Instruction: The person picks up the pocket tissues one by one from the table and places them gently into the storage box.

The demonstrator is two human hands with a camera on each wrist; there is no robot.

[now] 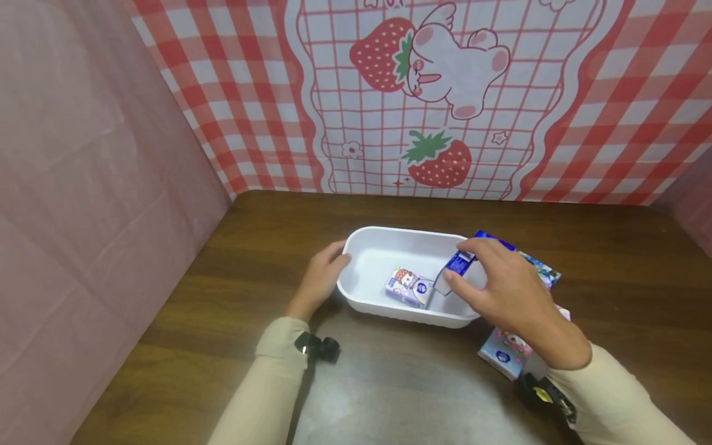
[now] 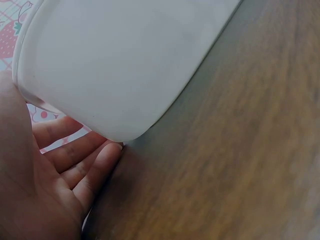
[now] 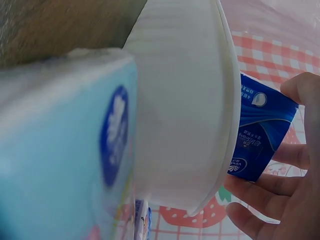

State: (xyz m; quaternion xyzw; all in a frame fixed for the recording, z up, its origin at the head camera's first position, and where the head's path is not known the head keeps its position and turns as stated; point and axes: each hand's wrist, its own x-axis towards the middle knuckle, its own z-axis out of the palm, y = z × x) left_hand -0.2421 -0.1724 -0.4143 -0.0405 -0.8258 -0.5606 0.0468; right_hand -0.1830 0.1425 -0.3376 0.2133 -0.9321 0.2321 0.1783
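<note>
A white plastic basin (image 1: 364,272) stands on the table, and my left hand (image 1: 319,278) grips its left end, thumb over the rim and fingers against the outer wall (image 2: 115,75). Inside lies a lilac tissue pack (image 1: 408,287) with a cartoon print. Over the basin's right end my right hand (image 1: 508,290) pinches a dark blue tissue pack (image 1: 460,262) between thumb and fingers. That pack is tilted, its lower end down inside the basin beside the lilac one. In the right wrist view, the blue pack (image 3: 262,125) shows partly behind the basin's rim.
Right of the basin lie a light blue tissue pack (image 1: 506,352), another blue pack (image 1: 492,237) and a patterned pack (image 1: 542,269), partly covered by my right hand and arm. A checked strawberry cloth (image 1: 256,123) hangs behind the wooden table (image 1: 222,272).
</note>
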